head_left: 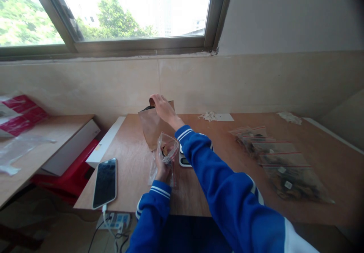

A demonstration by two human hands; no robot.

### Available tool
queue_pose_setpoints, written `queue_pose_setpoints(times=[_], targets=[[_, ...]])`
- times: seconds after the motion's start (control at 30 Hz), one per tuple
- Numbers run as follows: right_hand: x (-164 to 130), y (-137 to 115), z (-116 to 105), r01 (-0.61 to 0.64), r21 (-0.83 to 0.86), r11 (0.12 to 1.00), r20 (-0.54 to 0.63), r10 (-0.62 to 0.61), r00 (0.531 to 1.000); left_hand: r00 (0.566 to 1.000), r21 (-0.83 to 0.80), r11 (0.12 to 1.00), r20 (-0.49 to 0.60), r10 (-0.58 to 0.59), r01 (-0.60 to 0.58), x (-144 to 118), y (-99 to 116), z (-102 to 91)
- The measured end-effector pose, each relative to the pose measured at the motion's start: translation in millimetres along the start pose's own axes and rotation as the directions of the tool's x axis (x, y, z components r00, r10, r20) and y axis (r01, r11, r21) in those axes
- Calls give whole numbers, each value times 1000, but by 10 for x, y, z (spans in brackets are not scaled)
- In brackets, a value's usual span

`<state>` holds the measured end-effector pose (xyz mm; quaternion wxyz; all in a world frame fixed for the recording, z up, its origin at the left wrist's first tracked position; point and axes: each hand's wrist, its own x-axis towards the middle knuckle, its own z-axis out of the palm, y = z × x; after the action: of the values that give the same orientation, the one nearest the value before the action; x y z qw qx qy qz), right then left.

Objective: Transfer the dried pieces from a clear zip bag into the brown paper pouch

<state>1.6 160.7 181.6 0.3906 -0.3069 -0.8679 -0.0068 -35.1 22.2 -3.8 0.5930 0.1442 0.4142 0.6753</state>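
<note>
A brown paper bag [153,127] stands upright near the wall with its dark mouth partly showing. My right hand [164,110] is at the top of it, fingers bent over and closed on the rim. Just in front, my left hand [162,169] grips a clear plastic bag [170,142] from below. A small brown piece [165,151] shows inside that plastic; its kind is unclear. Partly covered by my right sleeve, a white digital scale [184,161] lies to the right of my left hand.
Several red-striped zip bags [292,181] with dark brown contents overlap on the right. A phone [105,183] on a white cable lies at the left edge, above a power strip [115,220]. White scraps [209,116] lie by the wall. A red stool [66,173] stands left.
</note>
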Motion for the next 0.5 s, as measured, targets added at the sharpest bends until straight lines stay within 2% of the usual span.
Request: queue_pose_setpoints(times=[0.13,0.23,0.4,0.5], targets=[[-111,3,56,43,-38,998,56,-41,998,1000,-13,1000,-6,11,-11,5,-3,9],[-111,16,65,53,-30,998,49,-51,997,1000,-7,1000,7,29,-29,13,-9,11],[61,91,63,-2,22,1000,-7,3,1000,1000,-46,999,-9,20,-20,17,-21,11],[209,128,47,-34,-2,999,-12,34,999,1000,-55,998,-17,2,-3,14,-19,13]])
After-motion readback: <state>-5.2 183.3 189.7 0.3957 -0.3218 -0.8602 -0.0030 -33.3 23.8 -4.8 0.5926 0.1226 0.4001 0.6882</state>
